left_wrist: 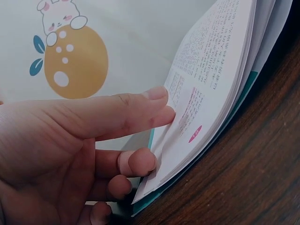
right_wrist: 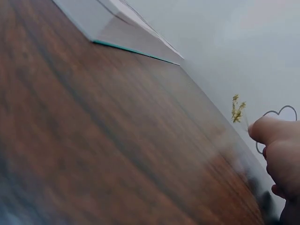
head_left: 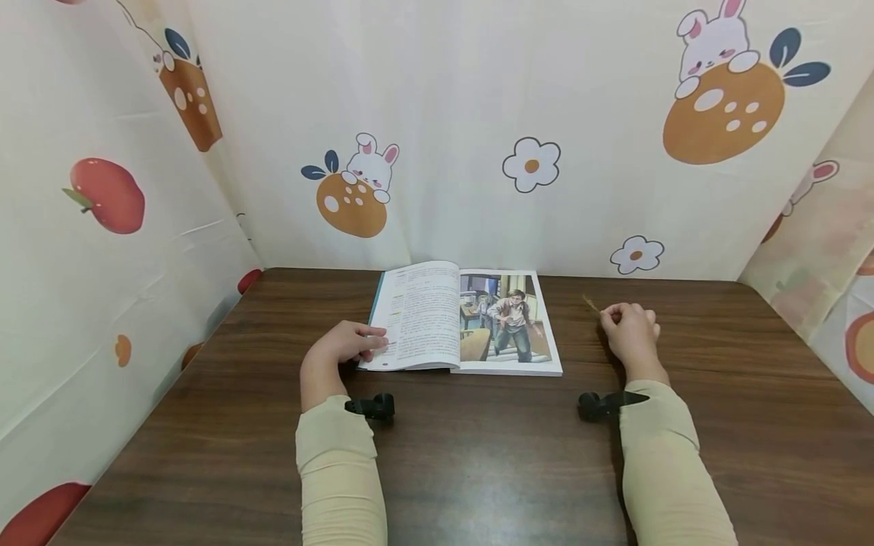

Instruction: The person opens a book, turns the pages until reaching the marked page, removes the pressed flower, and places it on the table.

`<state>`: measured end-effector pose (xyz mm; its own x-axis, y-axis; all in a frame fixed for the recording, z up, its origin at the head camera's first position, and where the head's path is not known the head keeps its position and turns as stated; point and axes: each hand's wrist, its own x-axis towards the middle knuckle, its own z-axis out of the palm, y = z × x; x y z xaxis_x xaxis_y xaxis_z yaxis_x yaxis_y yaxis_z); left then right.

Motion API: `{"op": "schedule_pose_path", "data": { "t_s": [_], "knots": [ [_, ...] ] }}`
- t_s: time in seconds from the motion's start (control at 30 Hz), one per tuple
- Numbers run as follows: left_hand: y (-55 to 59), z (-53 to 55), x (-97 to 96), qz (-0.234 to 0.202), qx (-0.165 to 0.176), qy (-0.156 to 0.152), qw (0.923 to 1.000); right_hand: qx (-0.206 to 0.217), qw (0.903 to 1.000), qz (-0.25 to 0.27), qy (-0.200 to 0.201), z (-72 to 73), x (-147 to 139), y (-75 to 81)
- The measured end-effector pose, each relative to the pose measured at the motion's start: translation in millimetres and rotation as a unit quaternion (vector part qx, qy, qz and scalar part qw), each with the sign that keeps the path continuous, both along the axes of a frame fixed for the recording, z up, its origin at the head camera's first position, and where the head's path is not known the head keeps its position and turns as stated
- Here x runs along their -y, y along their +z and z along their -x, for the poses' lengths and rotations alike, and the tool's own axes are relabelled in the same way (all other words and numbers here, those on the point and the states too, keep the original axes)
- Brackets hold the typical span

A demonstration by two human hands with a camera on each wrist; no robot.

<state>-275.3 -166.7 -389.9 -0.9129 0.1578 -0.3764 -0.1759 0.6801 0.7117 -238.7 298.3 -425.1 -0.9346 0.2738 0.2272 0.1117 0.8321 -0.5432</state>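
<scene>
An open book (head_left: 425, 318) lies on the brown table, printed text on its left page and a picture of a running person on its right page (head_left: 507, 317). At the left page's outer edge is my left hand (head_left: 348, 341); its thumb and forefinger reach straight over the page in the left wrist view, touching it, while the other fingers bend loosely near the edge. To the right of the book, my right hand (head_left: 631, 334) pinches a thin stem between thumb and fingers. Its tip is a small yellowish dried flower sprig (right_wrist: 238, 110), held above the table.
The wooden table (head_left: 478, 470) ends at a pale curtain (head_left: 451, 152) printed with rabbits, fruit and flowers, close behind the book. Another curtain (head_left: 82, 303) hangs along the left side. Black camera mounts (head_left: 375, 407) sit at both wrists.
</scene>
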Motion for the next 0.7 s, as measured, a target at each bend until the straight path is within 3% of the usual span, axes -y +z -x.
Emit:
{"op": "schedule_pose_path", "data": {
  "t_s": [0.37,0.7],
  "knots": [
    [-2.0,-0.1,-0.5,-0.009,-0.001,0.007,0.9999,0.017,0.9994,-0.027,0.017,0.1,-1.9,-3.2],
    [-1.0,-1.1,-0.3,-0.016,-0.001,0.01,0.9998,0.006,0.9999,-0.004,0.011,-1.5,-1.8,-2.3]
  ]
}}
